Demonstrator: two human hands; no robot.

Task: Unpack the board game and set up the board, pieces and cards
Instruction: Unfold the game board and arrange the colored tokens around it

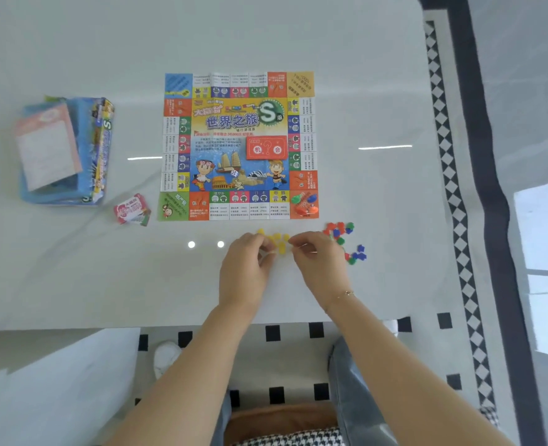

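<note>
Two hands are busy just below the unfolded board (239, 146) on the white surface (73, 268): the left hand (245, 268) and right hand (319, 262) both have fingers curled in around the little yellow pieces (279, 241), though I can't tell exactly which bits each grip has. Red card deck (266, 148) sits on the board's middle, a few pawns (304, 202) on its near right corner, and mixed red, blue and green pieces (343, 239) lie right of the hands. Over left there's the game box (69, 149) with a small card stack (132, 209) near it.
</note>
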